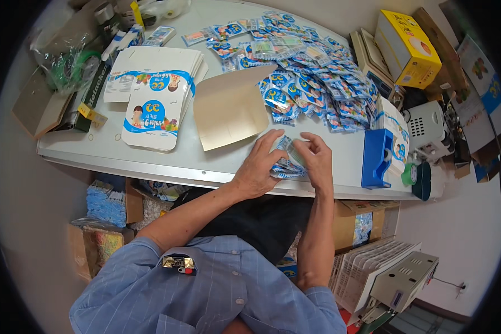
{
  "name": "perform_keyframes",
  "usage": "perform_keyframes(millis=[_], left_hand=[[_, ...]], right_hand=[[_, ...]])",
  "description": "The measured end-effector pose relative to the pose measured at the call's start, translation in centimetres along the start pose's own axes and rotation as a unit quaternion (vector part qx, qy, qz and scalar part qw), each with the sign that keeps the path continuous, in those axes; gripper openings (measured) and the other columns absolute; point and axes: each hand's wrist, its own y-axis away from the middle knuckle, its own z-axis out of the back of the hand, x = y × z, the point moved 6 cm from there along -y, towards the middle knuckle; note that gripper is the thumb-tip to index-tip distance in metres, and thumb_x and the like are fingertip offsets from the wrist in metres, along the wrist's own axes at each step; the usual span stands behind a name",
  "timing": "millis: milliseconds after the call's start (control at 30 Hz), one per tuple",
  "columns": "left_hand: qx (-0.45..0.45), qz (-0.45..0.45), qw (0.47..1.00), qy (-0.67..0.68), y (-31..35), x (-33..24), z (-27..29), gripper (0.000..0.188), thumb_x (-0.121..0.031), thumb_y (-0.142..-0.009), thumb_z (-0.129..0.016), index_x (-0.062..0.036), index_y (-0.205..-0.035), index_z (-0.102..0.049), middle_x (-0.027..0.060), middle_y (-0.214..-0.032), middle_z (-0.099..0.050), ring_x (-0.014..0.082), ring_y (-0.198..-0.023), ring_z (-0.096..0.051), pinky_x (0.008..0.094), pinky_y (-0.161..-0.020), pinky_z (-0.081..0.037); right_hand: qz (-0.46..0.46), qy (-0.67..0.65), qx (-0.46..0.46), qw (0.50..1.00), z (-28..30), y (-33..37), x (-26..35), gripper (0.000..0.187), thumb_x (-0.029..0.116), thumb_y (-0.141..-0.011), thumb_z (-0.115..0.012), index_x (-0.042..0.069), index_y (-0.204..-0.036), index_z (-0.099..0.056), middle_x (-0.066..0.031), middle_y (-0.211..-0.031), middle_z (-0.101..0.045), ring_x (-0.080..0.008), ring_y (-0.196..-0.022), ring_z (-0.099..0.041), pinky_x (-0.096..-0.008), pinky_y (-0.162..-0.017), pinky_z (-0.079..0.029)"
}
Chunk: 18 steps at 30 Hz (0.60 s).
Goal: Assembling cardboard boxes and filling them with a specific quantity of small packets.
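Note:
Near the table's front edge, a small bunch of blue-and-white sachets (289,161) sits between my two hands. My left hand (257,167) is curled around its left side, thumb and fingers against the packets. On the other side, my right hand (316,160) pinches the right edge with bent fingers. Just beyond them spreads a big heap of similar sachets (317,83). A blank tan flat cardboard piece (228,108) lies left of the heap, with one corner under some packets. Further left are stacks of flat white-and-blue printed cartons (153,119).
A blue tape dispenser (376,158) stands to the right, beside more cartons (394,133) and a green tape roll (409,173). Behind them are a scale (373,67) and a yellow box (409,47). Plastic-wrapped items (75,67) crowd the far left. Filled cardboard boxes (97,245) stand below the table.

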Motion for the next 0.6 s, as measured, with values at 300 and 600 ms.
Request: perform_keyframes(millis=[300,600], left_hand=[[-0.067,0.002,0.996,-0.060,1.2,0.6,-0.2,0.091,-0.008,-0.068,-0.087,-0.0007,-0.146,-0.041,0.0206,-0.134,-0.057,0.0418,-0.124,-0.056,0.0584,-0.118,-0.034],[-0.081,-0.028,0.993,-0.085,1.0,0.3,0.5,0.062,-0.010,-0.070,-0.085,-0.0034,-0.126,-0.060,0.0147,-0.107,-0.066,0.0375,-0.102,-0.063,0.0456,-0.090,-0.048]], right_hand=[[0.067,0.076,0.179,0.979,-3.6,3.1,6.5,0.048,0.040,-0.107,-0.054,-0.005,-0.099,-0.070,-0.0093,-0.091,-0.073,-0.0181,-0.087,-0.068,-0.0317,-0.082,-0.051],[0.217,0.274,0.004,0.937,-3.4,-2.5,9.3,0.063,0.036,-0.082,-0.087,-0.003,-0.125,-0.061,-0.0212,-0.118,-0.067,-0.0335,-0.110,-0.066,-0.0425,-0.090,-0.054]])
